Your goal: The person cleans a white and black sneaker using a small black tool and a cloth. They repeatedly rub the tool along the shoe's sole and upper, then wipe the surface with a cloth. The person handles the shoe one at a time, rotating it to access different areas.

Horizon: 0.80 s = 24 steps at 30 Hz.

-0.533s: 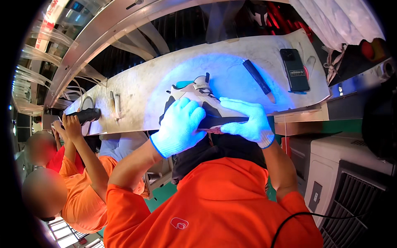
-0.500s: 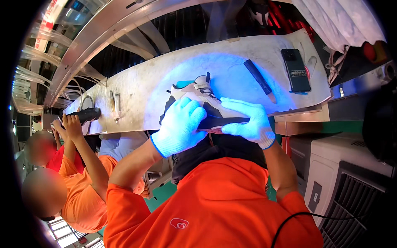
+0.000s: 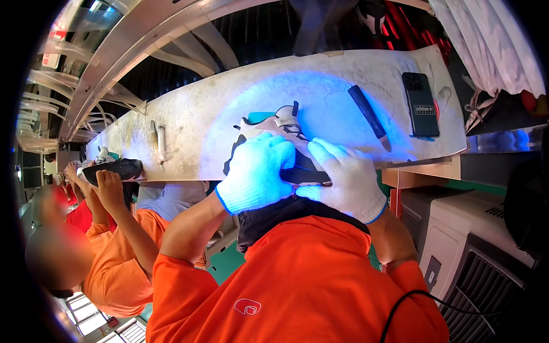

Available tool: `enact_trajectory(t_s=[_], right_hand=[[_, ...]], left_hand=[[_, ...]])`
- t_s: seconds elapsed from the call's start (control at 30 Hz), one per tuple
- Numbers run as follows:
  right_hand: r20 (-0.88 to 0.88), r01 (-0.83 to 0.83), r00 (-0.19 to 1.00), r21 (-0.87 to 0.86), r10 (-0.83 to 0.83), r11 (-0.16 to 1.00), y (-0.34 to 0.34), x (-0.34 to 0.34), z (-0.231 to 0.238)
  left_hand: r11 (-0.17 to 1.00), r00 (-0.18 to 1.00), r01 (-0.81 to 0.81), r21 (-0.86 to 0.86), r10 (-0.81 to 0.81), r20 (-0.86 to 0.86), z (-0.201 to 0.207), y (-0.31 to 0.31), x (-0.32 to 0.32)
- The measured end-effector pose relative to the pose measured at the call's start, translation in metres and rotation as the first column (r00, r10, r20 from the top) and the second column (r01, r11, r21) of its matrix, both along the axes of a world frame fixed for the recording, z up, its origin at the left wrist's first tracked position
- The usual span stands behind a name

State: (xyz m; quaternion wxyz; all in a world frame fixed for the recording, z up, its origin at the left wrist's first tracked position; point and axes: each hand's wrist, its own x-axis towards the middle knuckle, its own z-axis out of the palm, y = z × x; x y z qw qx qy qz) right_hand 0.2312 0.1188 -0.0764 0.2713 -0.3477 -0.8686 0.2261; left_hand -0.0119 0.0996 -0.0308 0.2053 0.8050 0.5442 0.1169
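A sneaker [image 3: 289,127] with a pale upper, black panels and a teal lining lies tilted at the table's near edge, in blue light. My left hand [image 3: 258,173], in a white knit glove, has its fingers curled over the near side of the shoe. My right hand [image 3: 347,182], gloved too, grips the shoe's right end, fingers on top and thumb along the lower edge. Between my hands part of a black panel shows. The gloves hide much of the shoe's near side.
A dark stick-like tool [image 3: 369,117] with a pale tip and a black phone [image 3: 421,104] lie on the pale table [image 3: 194,108]. Slim tools [image 3: 160,143] rest farther left. Beyond them, a co-worker's hand [image 3: 108,187] holds a black-soled shoe [image 3: 119,169]. A grey machine [image 3: 474,223] stands right.
My right hand has slid left along the shoe, closer to my left hand, covering more of its right end. The co-worker's shoe has shifted and turned, showing a pale part behind its sole.
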Motion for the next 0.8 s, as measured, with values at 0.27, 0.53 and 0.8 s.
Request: enact_trajectory(t_s=[0.27, 0.53, 0.8], right_hand=[[-0.059, 0.112, 0.993, 0.182, -0.103, 0.977, -0.024, -0.028, 0.008], [-0.18, 0.191, 0.966, 0.013, -0.185, 0.982, -0.026, -0.033, 0.013], [-0.245, 0.221, 0.946, 0.014, -0.211, 0.975, -0.026, -0.035, 0.012]], left_hand=[[0.993, 0.996, 0.059, 0.104, -0.065, 0.061, -0.007, -0.005, -0.006], [1.0, 0.988, -0.018, 0.009, 0.016, 0.151, 0.0, 0.0, -0.007], [0.996, 0.973, -0.085, -0.023, 0.088, 0.215, 0.0, 0.001, -0.005]])
